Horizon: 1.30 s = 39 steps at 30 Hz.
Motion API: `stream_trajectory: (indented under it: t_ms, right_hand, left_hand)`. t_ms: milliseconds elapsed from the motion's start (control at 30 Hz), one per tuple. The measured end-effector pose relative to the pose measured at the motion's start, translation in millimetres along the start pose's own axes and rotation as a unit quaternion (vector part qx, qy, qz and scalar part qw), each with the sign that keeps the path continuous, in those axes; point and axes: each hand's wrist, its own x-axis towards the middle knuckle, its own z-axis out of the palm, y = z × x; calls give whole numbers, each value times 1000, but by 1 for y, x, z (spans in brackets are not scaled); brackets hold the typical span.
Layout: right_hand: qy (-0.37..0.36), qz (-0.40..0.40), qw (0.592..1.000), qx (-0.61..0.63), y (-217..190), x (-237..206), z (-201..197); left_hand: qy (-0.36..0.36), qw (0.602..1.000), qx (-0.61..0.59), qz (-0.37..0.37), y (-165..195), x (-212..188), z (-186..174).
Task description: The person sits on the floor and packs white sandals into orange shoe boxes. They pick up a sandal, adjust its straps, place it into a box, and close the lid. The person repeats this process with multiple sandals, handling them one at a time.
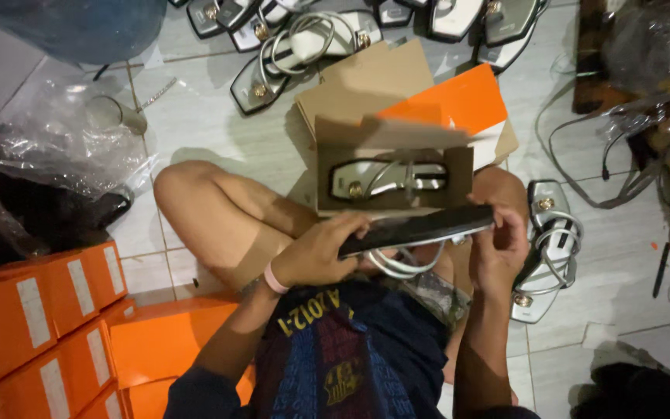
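Silver strappy sandal [416,230], sole up, gripped by left hand [316,252] and right hand [502,244]; keep it level toward the far open shoebox [393,167].

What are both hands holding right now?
Left hand: closed on the sandal, gripping its near end.
Right hand: closed on the same sandal's far end, sole side up.

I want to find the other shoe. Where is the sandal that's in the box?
In the head view, the sandal lies inside the open box at centre, just above both hands.
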Motion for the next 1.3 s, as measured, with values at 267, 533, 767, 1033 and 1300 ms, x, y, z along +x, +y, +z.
stream_trajectory:
  t_ms: [267, 533, 767, 1033, 1300]
  right_hand:
    - [-20, -62, 973, -219, -21, 43, 26]
    - [-156, -127, 885, -421, 3, 87, 38]
    - [-168, -99, 905, -378, 12, 76, 26]
    - [-38, -137, 900, -412, -12, 77, 36]
    - [-301, -175, 795, -497, -4, 86, 70]
  left_hand:
    - [142, 928, 342, 38, -21, 35, 8]
    - [136, 915, 379, -19, -92, 56, 9]
    - [120, 935, 332, -23, -70, 45, 3]
    - [201, 946, 254, -5, -38, 37, -26]
    - [275, 926, -183, -185, -51, -63, -38]
